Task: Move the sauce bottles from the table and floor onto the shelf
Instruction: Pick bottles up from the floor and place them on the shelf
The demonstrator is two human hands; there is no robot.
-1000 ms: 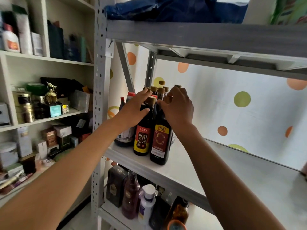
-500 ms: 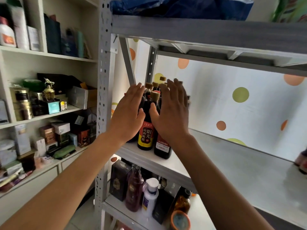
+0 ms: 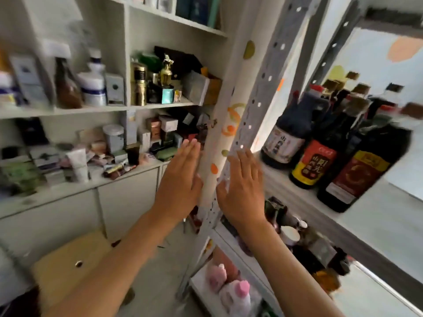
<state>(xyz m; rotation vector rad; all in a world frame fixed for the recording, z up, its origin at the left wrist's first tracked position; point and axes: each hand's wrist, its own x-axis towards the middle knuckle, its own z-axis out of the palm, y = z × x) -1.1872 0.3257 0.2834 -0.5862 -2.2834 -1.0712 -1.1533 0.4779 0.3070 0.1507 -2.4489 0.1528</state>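
Note:
Several dark sauce bottles stand grouped on the grey metal shelf [image 3: 357,227] at the right. Among them are a yellow-and-red labelled bottle [image 3: 314,164], a red-labelled bottle [image 3: 360,177] at the front, and a white-labelled bottle [image 3: 286,143] behind. My left hand [image 3: 180,181] and my right hand [image 3: 245,188] are both flat, fingers extended, holding nothing. They hover in front of the shelf's perforated upright post [image 3: 249,115], left of the bottles and apart from them. The view is blurred.
A white cabinet [image 3: 103,110] at the left is crowded with boxes, jars and tubes. More bottles and pink-capped items [image 3: 231,287] fill the lower metal shelf. A cardboard box [image 3: 68,261] sits on the floor at the lower left.
Both hands have let go of the bottles and drawn back and left, away from the shelf. The view has swung left and downward.

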